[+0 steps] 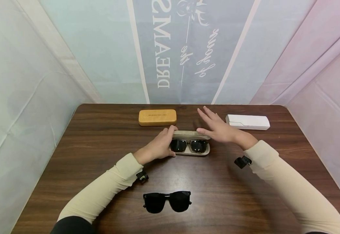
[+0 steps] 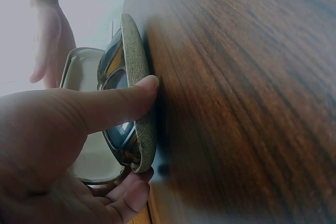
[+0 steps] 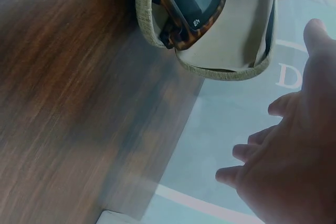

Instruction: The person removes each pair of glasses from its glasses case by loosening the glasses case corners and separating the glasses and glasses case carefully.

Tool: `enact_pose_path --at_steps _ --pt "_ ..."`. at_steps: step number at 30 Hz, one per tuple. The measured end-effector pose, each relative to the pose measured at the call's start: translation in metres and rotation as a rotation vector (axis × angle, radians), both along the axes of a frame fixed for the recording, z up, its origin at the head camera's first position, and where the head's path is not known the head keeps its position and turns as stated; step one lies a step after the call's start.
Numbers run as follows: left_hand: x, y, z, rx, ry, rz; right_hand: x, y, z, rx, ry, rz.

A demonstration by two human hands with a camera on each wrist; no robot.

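Note:
An open glasses case (image 1: 191, 154) with a woven beige shell stands mid-table, its lid raised at the back. Folded tortoiseshell sunglasses (image 1: 198, 146) with dark lenses lie inside it. My left hand (image 1: 159, 144) grips the case's left end; in the left wrist view its thumb (image 2: 123, 103) presses the front of the shell, fingers behind. Over the right side of the lid my right hand (image 1: 216, 127) is held with straight, spread fingers and nothing in them. The right wrist view shows that hand (image 3: 294, 140) beside the raised lid (image 3: 226, 74).
Black sunglasses (image 1: 167, 202) lie folded near the front of the wooden table (image 1: 99, 143). A yellow glasses case (image 1: 157, 117) is behind the left hand. To the right, by the back edge, sits a white glasses case (image 1: 247, 122). A printed cloth (image 1: 114, 65) hangs behind the table.

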State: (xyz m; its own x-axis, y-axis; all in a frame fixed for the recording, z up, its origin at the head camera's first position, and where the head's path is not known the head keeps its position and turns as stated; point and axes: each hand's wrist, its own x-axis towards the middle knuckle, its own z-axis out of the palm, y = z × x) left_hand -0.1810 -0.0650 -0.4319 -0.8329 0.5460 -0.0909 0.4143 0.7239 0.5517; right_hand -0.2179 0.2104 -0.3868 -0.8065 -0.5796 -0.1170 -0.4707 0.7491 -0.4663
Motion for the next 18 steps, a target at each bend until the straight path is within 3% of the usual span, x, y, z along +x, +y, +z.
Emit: enact_pose_path --at_steps 18 --pt "0.002 0.000 0.000 0.022 0.023 -0.003 0.031 -0.008 -0.002 0.083 0.180 0.104"
